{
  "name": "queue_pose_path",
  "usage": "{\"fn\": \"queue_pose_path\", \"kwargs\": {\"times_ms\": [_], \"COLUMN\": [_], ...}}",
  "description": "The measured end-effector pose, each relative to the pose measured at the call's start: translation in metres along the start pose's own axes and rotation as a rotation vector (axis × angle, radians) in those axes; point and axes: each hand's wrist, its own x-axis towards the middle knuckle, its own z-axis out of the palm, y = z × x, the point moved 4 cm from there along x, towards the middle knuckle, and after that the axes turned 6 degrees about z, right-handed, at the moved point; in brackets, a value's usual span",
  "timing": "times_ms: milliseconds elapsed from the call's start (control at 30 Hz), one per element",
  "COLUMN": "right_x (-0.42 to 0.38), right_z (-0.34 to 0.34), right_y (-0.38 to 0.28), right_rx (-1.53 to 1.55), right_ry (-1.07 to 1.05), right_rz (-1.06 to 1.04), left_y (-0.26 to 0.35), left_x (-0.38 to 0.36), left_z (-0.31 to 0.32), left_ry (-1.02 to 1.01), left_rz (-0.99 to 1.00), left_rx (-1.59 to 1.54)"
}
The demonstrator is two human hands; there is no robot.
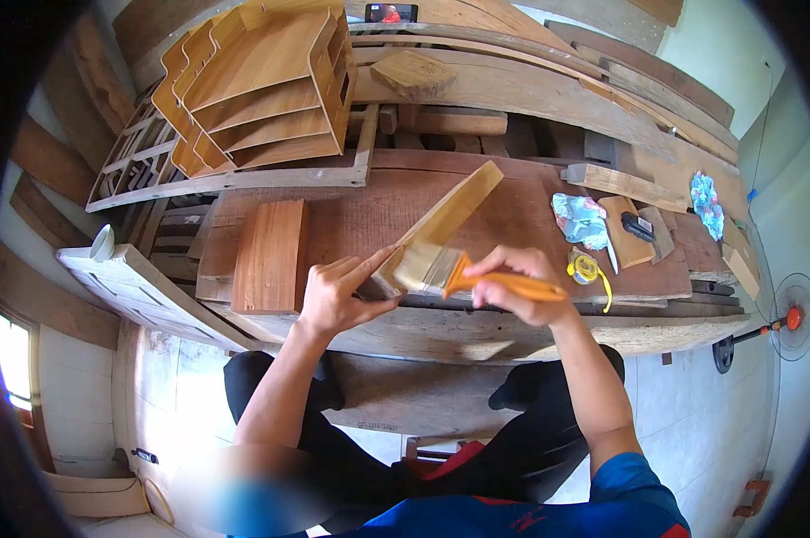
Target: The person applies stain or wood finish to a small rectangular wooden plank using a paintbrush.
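Left hand [338,291] holds wood [454,206], right hand [520,276] a brush [455,274] (orange-handled).

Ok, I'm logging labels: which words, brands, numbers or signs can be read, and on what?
None can be read.
Brush: no legible text.
Low board: dark scrawl, too small.
Tape measure: any print too small.
Small black object on the wood: pale label, blurred.
Black object on the floor: pale marks, blurred.
Shirt: red mark, illegible.

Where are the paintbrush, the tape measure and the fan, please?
Paintbrush [457,277]: head view, front of its orange handle.
Tape measure [582,268]: head view, its yellow case.
Fan [793,318]: head view, its central hub.
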Motion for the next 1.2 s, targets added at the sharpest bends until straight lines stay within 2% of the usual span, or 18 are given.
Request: {"fn": "queue_pose_path", "kwargs": {"times_ms": [33, 133, 200, 267, 367, 400, 467, 533, 600, 667, 767, 800, 867, 1000, 1067, 1100, 1133, 1200], "right_x": [-0.001, 0.005, 0.008, 0.005, 0.001, 0.0, 0.003, 0.006, 0.011, 0.009, 0.006, 0.002, 0.004, 0.009, 0.009, 0.008, 0.007, 0.007], "right_z": [0.005, -0.032, -0.059, -0.064, -0.012, 0.004, 0.007, -0.024, -0.056, -0.059, 0.004, 0.019, 0.028, -0.036, -0.056, -0.052, -0.034, 0.007], "right_y": [0.002, 0.017, 0.034, 0.04, 0.004, -0.007, -0.011, 0.009, 0.033, 0.04, 0.005, -0.001, -0.012, 0.024, 0.036, 0.041, 0.027, 0.003], "right_rx": [-0.031, -0.13, -0.215, -0.27, -0.032, -0.038, -0.145, -0.015, -0.141, -0.352, -0.076, -0.194, -0.34, 0.032, -0.178, -0.264, -0.244, -0.052], "right_ry": [-0.054, 0.147, 0.485, 0.451, 0.026, -0.134, -0.182, 0.042, 0.387, 0.476, 0.104, -0.057, -0.17, 0.091, 0.393, 0.426, 0.385, 0.111], "right_rz": [-0.053, 0.1, 0.08, 0.174, 0.114, 0.015, -0.061, 0.138, 0.124, 0.116, 0.037, -0.032, -0.114, 0.098, 0.151, 0.116, 0.176, 0.032], "left_y": [0.0, -0.003, 0.0, 0.003, 0.004, 0.002, -0.001, 0.0, 0.0, -0.001, -0.004, -0.005, -0.01, 0.0, -0.002, -0.002, -0.002, -0.006], "left_x": [0.001, -0.002, -0.003, 0.0, 0.001, 0.001, 0.0, -0.001, -0.004, -0.005, -0.005, -0.005, -0.006, 0.0, -0.003, -0.003, -0.003, -0.006], "left_z": [-0.002, 0.001, 0.002, 0.0, -0.001, -0.001, -0.001, -0.004, 0.0, 0.0, -0.003, -0.003, 0.001, -0.005, -0.001, 0.0, 0.0, 0.002], "left_ry": [-0.01, -0.009, -0.013, -0.04, -0.026, -0.035, -0.061, -0.05, 0.0, -0.032, -0.038, -0.04, -0.044, -0.035, -0.023, -0.021, -0.022, -0.024], "left_rz": [-0.003, -0.001, 0.016, 0.051, 0.067, 0.063, 0.058, 0.026, 0.005, -0.007, -0.011, -0.008, 0.007, -0.002, -0.02, -0.016, -0.013, 0.003], "left_rx": [-0.001, 0.001, 0.007, 0.027, 0.025, 0.026, 0.022, -0.003, -0.014, -0.001, -0.013, -0.025, -0.012, 0.004, -0.007, -0.006, -0.003, 0.004]}}
